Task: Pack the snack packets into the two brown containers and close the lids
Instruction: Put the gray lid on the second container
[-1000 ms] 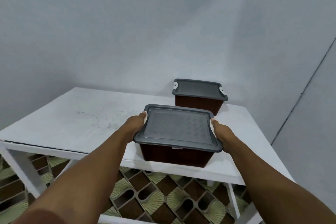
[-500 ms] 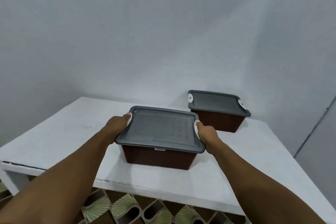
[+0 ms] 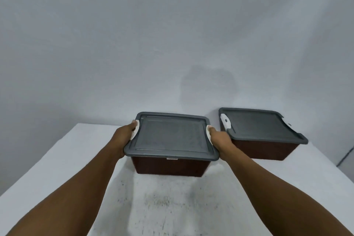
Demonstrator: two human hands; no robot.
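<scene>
A brown container [image 3: 168, 165] with a grey lid [image 3: 170, 136] on it stands on the white table [image 3: 57, 159] in the middle of the head view. My left hand [image 3: 124, 136] grips its left side at the white latch, and my right hand [image 3: 219, 140] grips its right side at the other latch. A second brown container [image 3: 266, 148] with its grey lid [image 3: 258, 124] on stands to the right, near the wall, with a white latch on its left end. No snack packets are in view.
A plain grey wall [image 3: 172, 34] rises just behind both containers. The table's left edge runs diagonally at the lower left. The tabletop near me shows dark scuff marks [image 3: 162, 201].
Both hands have carried the lidded container away from the table's front edge toward the wall, beside the second container. The camera has tilted up, hiding the floor.
</scene>
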